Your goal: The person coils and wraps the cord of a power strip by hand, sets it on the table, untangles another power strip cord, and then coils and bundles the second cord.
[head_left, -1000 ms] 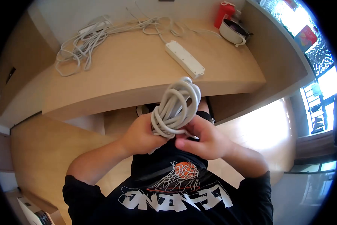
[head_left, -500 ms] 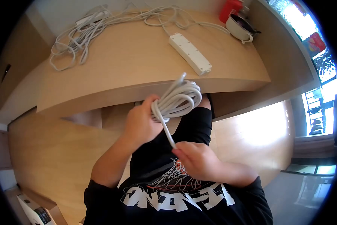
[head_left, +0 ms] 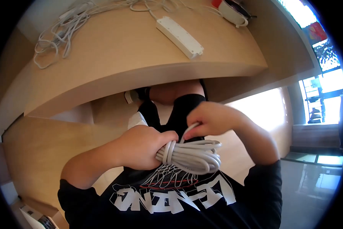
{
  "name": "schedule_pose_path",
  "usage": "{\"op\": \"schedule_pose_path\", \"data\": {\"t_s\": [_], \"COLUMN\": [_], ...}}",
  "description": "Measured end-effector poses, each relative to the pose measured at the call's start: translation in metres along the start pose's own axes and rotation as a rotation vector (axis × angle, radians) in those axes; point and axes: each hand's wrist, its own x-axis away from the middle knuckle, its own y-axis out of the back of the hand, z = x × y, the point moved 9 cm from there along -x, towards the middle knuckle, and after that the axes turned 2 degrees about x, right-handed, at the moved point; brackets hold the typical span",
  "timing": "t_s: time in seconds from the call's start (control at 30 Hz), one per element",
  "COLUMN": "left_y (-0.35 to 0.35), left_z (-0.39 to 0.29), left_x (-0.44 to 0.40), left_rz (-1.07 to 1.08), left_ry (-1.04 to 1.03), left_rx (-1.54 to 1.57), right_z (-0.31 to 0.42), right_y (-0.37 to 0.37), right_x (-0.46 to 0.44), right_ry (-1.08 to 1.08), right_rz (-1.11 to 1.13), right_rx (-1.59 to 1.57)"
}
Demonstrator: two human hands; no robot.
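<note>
My left hand is closed around one end of a bundle of light grey power cable, in front of my chest. Its loops stick out to the right, and turns of the same cable wrap round the bundle beside my thumb. Above it, my right hand pinches a free stretch of this cable that runs down to the bundle. A white blocky piece shows behind my left fist; I cannot tell what it is or whether it joins the cable.
A white power strip lies on the wooden desk ahead. Tangled white cables spread over its back left. A white pot stands at the back right. The desk's front edge crosses above my legs. An open box sits at lower left.
The bundle has come down towards my chest, its loops now pointing right. My right hand has swung from below the bundle to above it, carrying the cable round. The view has shifted.
</note>
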Motion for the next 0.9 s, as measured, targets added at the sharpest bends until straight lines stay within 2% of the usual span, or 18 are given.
{"op": "schedule_pose_path", "data": {"t_s": [0.07, 0.1, 0.2, 0.23, 0.33, 0.37, 0.4, 0.53, 0.57, 0.7, 0.8, 0.83, 0.9], "left_y": [-0.011, -0.013, -0.007, -0.001, 0.013, 0.020, 0.027, 0.037, 0.037, 0.025, 0.023, 0.023, 0.025], "left_z": [0.016, 0.025, 0.059, 0.066, 0.080, 0.081, 0.082, 0.086, 0.079, 0.077, 0.076, 0.075, 0.069], "left_x": [-0.012, -0.017, -0.036, -0.037, -0.037, -0.035, -0.033, -0.018, -0.014, -0.014, -0.016, -0.016, -0.014], "left_rz": [0.007, 0.002, -0.180, -0.271, -0.558, -0.589, -0.642, -0.764, -0.751, -0.691, -0.636, -0.615, -0.542], "left_ry": [0.123, 0.185, 0.348, 0.430, 0.368, 0.382, 0.372, 0.299, 0.260, 0.220, 0.145, 0.117, 0.076], "left_rx": [-0.201, -0.311, -0.330, -0.332, -0.254, -0.174, -0.114, 0.138, 0.174, 0.520, 0.705, 0.741, 0.887], "right_z": [-0.002, 0.002, 0.017, 0.021, 0.014, 0.020, 0.026, 0.007, -0.008, 0.002, -0.036, -0.039, -0.042], "right_y": [-0.001, 0.001, 0.000, 0.000, -0.019, -0.024, -0.029, -0.028, -0.032, -0.032, -0.049, -0.045, -0.035], "right_x": [-0.016, -0.023, -0.028, -0.024, -0.016, -0.009, -0.004, 0.022, 0.023, 0.027, 0.019, 0.017, 0.008], "right_ry": [-0.049, -0.082, -0.179, -0.224, -0.254, -0.159, -0.152, 0.082, 0.000, 0.122, 0.033, 0.083, 0.116], "right_rz": [0.028, -0.032, -0.251, -0.311, -0.558, -0.706, -0.747, -0.993, -0.917, -0.939, -0.939, -0.943, -0.820], "right_rx": [0.158, 0.166, 0.320, 0.278, 0.130, 0.144, 0.207, -0.100, -0.282, -0.371, -0.684, -0.723, -0.756]}}
